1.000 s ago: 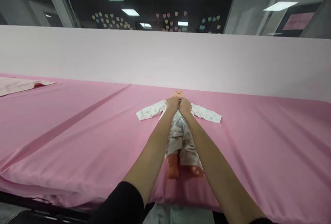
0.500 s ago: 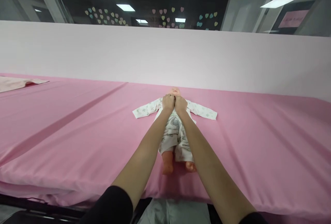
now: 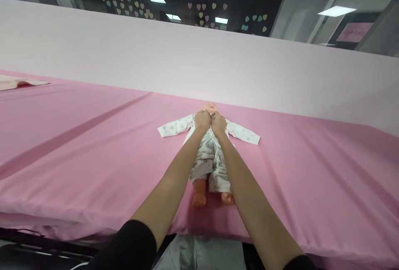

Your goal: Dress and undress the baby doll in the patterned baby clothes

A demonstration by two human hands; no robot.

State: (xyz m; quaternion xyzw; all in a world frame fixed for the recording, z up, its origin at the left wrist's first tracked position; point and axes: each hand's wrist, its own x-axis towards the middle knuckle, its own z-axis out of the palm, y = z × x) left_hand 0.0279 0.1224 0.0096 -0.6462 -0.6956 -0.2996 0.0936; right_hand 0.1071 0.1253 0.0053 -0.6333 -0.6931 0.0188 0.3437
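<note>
On its back, head toward the wall, lies a baby doll point(image 3: 199, 193) in a white printed top point(image 3: 177, 126) and matching trousers point(image 3: 202, 164). Both sleeves spread out to the sides, and the doll's bare feet point toward me. My left hand point(image 3: 202, 121) is closed at the top's neckline, just below the doll's chin. Close beside it, my right hand point(image 3: 219, 123) is closed at the same neckline. The fingers appear to pinch the front of the top; the exact grip is hidden by my knuckles. Most of the doll's chest and part of its face are covered by my hands.
A pink sheet point(image 3: 93, 149) with long creases covers the padded table. A light pink cloth point(image 3: 18, 82) lies at the far left. Behind stands a low white wall point(image 3: 174, 58) under a dark window with heart stickers point(image 3: 134, 6).
The camera view has tilted slightly. My right hand's fingers have shifted a little at the neckline, while the left stays at nearly the same spot. The doll lies as before.
</note>
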